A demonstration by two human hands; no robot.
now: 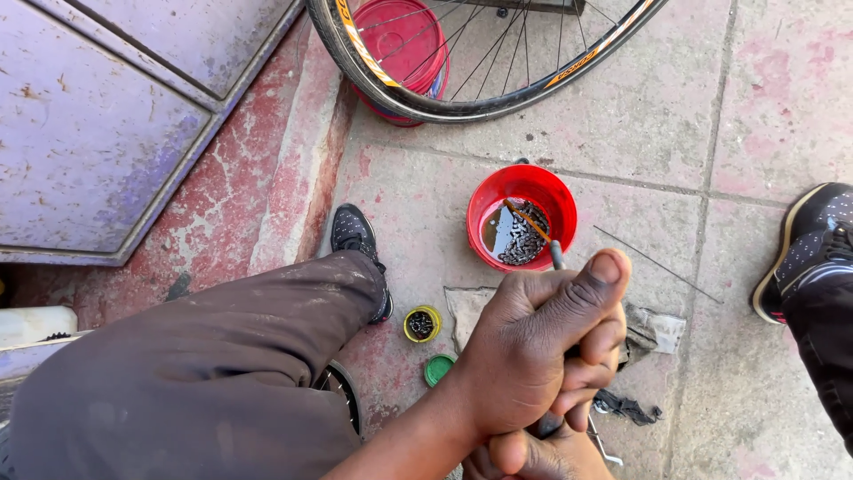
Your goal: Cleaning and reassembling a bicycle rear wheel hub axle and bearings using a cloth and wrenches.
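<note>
The left hand [542, 347] was clamped around a thin brush [544, 238], its tip dipping among the chain [522, 238] soaking in the red bowl [484, 200] just beyond. The right hand [533, 455], mostly hidden below, gave no clear grip. The step looked like scrubbing; next called for short, steady strokes.

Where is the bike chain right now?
In the head view the chain lies in dark liquid inside the red bowl on the paving, centre frame, below the bicycle wheel and just above the hands.

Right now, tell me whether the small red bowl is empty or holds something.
Not empty. The red bowl stands upright on the pavement with dark liquid and a bicycle chain coiled inside.
</note>
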